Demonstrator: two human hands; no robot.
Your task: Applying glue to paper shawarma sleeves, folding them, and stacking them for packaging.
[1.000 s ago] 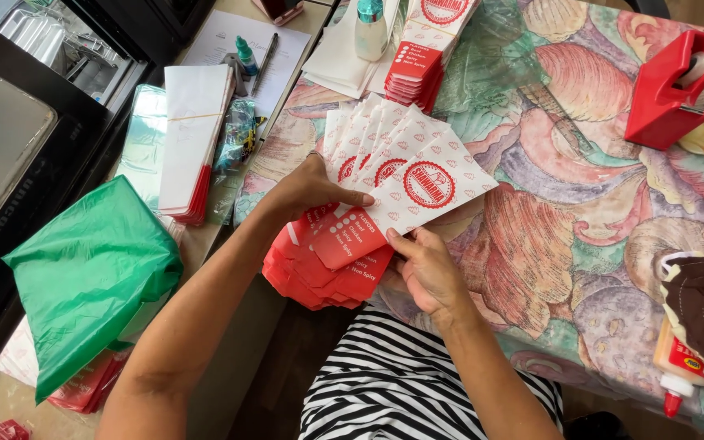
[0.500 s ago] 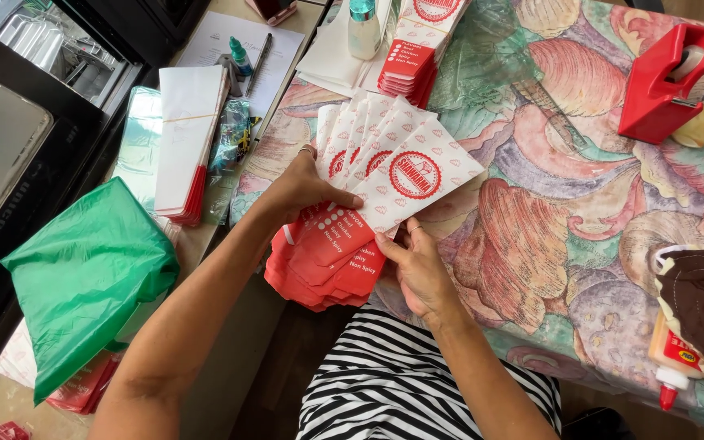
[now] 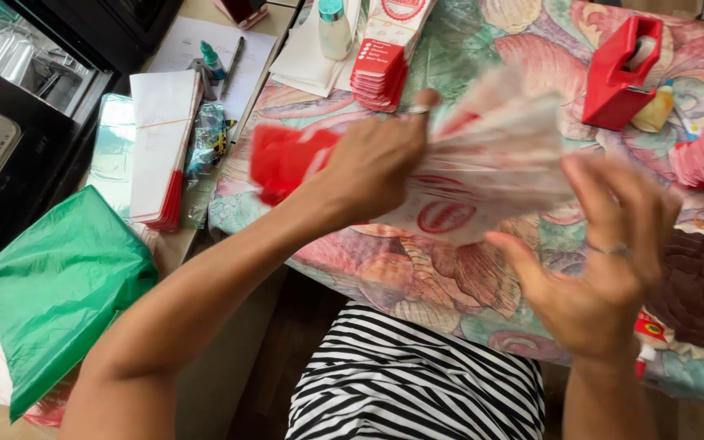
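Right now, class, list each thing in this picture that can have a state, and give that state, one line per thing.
left hand: closed on the paper bags
paper bags: fanned out, blurred, held above the table
right hand: open, fingers spread, holding nothing
tape dispenser: upright on the table
green plastic bag: crumpled, lying flat
bottle: upright, capped

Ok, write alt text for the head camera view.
A person's left hand grips a motion-blurred fan of red-and-white paper bags above a shell-patterned tablecloth, the right hand open beside it. A red tape dispenser and a green plastic bag sit nearby.
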